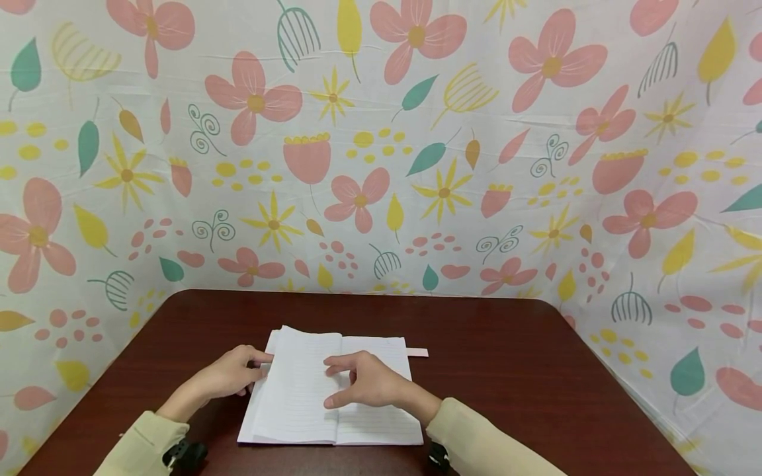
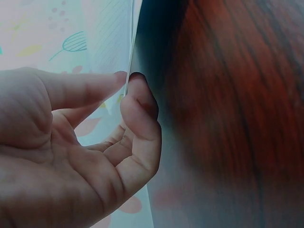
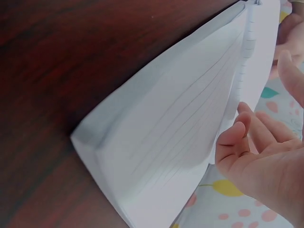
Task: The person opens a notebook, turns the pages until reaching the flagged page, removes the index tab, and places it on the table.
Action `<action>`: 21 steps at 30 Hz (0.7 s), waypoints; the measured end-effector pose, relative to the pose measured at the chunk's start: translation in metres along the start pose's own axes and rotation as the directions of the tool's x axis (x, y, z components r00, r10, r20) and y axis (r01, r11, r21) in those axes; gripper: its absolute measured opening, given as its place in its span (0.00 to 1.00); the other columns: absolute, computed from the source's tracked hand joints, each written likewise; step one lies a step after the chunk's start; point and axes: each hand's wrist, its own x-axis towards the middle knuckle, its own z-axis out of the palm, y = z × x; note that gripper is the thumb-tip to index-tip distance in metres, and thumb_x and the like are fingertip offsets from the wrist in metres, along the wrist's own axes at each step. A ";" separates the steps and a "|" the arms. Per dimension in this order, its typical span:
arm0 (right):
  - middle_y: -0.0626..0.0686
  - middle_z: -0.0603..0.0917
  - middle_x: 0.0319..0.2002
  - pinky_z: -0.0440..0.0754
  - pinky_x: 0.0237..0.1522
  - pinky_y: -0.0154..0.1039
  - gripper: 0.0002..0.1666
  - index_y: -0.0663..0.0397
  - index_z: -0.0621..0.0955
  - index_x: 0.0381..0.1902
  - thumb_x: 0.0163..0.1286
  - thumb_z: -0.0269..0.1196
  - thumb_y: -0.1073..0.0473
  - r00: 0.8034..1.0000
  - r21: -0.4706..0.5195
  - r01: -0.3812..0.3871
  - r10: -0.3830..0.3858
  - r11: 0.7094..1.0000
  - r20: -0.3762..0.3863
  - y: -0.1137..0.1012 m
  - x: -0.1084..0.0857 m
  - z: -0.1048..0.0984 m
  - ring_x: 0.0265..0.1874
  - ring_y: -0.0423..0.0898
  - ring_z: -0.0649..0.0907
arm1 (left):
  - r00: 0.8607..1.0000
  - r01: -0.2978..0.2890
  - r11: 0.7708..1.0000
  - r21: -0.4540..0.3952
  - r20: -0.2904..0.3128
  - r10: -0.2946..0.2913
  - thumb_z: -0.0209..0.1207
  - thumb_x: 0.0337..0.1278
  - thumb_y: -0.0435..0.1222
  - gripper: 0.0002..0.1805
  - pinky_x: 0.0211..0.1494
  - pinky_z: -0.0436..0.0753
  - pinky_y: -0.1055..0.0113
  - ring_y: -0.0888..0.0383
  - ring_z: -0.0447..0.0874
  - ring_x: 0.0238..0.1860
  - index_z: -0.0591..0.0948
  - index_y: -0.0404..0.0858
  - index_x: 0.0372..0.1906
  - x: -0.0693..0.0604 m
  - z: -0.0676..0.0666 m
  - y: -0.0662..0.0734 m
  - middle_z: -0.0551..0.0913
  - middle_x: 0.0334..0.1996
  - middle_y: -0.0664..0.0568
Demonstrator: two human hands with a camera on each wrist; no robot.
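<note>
An open notebook [image 1: 375,423] with white lined pages lies on the table, its spine running near the middle. At its left edge my left hand [image 1: 229,371] pinches the page edges between thumb and fingers; the left wrist view shows the thin notebook edge [image 2: 129,52] caught at the fingertips. My right hand [image 1: 369,380] is over the middle of the notebook, thumb and fingers apart and loosely bent, holding nothing. In the right wrist view, the right hand [image 3: 259,147] appears beside the pages, its fingers bent; whether it touches the paper I cannot tell.
A pale strip [image 1: 418,352] sticks out from the notebook's right side. Beneath is a dark reddish-brown table [image 1: 512,370] with rounded far corners. A flower-patterned cloth [image 1: 357,165] hangs behind and along the sides. Dark bands [image 1: 184,455] are on both wrists.
</note>
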 end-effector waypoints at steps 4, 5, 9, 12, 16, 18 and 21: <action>0.50 0.89 0.55 0.67 0.29 0.33 0.41 0.56 0.80 0.70 0.60 0.81 0.57 1.000 -0.001 0.004 -0.004 1.000 0.006 -0.001 0.000 -0.001 0.22 0.38 0.67 | 1.000 0.008 0.999 -0.040 -0.002 -0.008 0.55 0.76 0.28 0.20 0.26 0.79 0.61 0.53 0.75 0.23 0.78 0.21 0.65 -0.001 0.001 0.001 0.76 0.35 0.46; 0.50 0.89 0.55 0.66 0.29 0.33 0.41 0.56 0.80 0.70 0.60 0.81 0.57 1.000 0.001 0.005 -0.005 1.000 0.006 -0.001 -0.001 -0.001 0.22 0.38 0.67 | 1.000 0.009 0.999 -0.048 -0.001 -0.009 0.54 0.77 0.28 0.20 0.26 0.79 0.61 0.53 0.75 0.23 0.78 0.21 0.66 -0.001 0.001 0.001 0.77 0.35 0.47; 0.51 0.89 0.56 0.66 0.28 0.33 0.41 0.56 0.80 0.70 0.60 0.81 0.58 1.000 0.004 0.012 -0.012 1.000 0.008 -0.001 -0.001 -0.001 0.22 0.39 0.66 | 1.000 0.011 0.997 -0.079 0.011 -0.010 0.51 0.80 0.30 0.21 0.25 0.78 0.63 0.54 0.75 0.24 0.75 0.20 0.67 -0.001 0.002 0.002 0.78 0.31 0.48; 0.51 0.89 0.55 0.66 0.28 0.33 0.41 0.56 0.80 0.70 0.60 0.81 0.58 1.000 0.007 0.019 -0.019 1.000 0.012 -0.001 -0.001 0.000 0.22 0.38 0.66 | 1.000 0.020 0.995 -0.094 0.019 -0.019 0.51 0.80 0.31 0.22 0.25 0.78 0.63 0.54 0.75 0.24 0.74 0.19 0.68 -0.002 0.003 0.003 0.78 0.29 0.48; 0.51 0.89 0.55 0.66 0.28 0.32 0.41 0.56 0.80 0.70 0.60 0.81 0.58 1.000 -0.002 0.022 -0.022 1.000 0.010 0.000 -0.001 0.000 0.21 0.38 0.66 | 1.000 0.021 0.997 -0.074 0.017 -0.020 0.59 0.76 0.34 0.25 0.25 0.79 0.63 0.55 0.74 0.22 0.75 0.19 0.67 -0.002 0.002 0.003 0.75 0.25 0.48; 0.51 0.89 0.55 0.66 0.28 0.33 0.41 0.56 0.81 0.70 0.59 0.81 0.58 1.000 -0.003 0.021 -0.021 1.000 0.009 0.000 -0.001 0.000 0.21 0.38 0.67 | 1.000 0.015 0.999 -0.052 0.011 -0.015 0.64 0.72 0.35 0.28 0.26 0.79 0.62 0.55 0.72 0.21 0.76 0.20 0.67 -0.001 0.002 0.002 0.74 0.25 0.47; 0.51 0.88 0.56 0.67 0.28 0.32 0.41 0.56 0.80 0.70 0.60 0.81 0.58 1.000 -0.005 0.021 -0.021 1.000 0.009 -0.001 -0.002 0.000 0.22 0.38 0.68 | 1.000 0.014 1.000 -0.025 -0.001 -0.014 0.70 0.65 0.33 0.30 0.27 0.80 0.60 0.54 0.73 0.23 0.77 0.21 0.67 -0.001 0.002 0.001 0.75 0.31 0.48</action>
